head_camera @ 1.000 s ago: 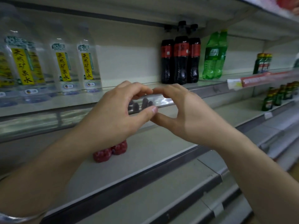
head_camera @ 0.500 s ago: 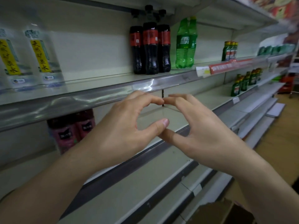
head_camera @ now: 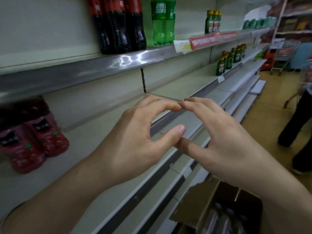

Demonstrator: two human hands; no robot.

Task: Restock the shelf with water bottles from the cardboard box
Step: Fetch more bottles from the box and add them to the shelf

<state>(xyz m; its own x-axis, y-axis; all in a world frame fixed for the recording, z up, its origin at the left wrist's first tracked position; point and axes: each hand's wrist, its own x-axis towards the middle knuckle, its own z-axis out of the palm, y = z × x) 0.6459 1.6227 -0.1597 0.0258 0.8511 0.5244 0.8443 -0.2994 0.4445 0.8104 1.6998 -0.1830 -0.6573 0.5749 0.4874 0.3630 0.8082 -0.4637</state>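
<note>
Both hands were empty and held out before the shelf (head_camera: 94, 166). Left hand (head_camera: 135, 146) and right hand (head_camera: 224, 141) were curved toward each other, index fingertips touching at the top and thumbs meeting below, framing a rounded gap. Nothing was gripped.

The shelf was flat painted metal, pale and matte, with a dark strip along its front edge. The rail of the shelf above (head_camera: 94, 68) was glossy and glared.

The cardboard box (head_camera: 202, 201) sat low by the shelf's bottom right, brown flaps open, with clear plastic water bottles (head_camera: 219, 218) upright inside, caps dark and blurred.

Squat red bottles (head_camera: 33, 141) stood near the shelf's left edge. Tall ribbed dark cola bottles (head_camera: 118, 26) and green soda bottles (head_camera: 162, 22) stood above.
</note>
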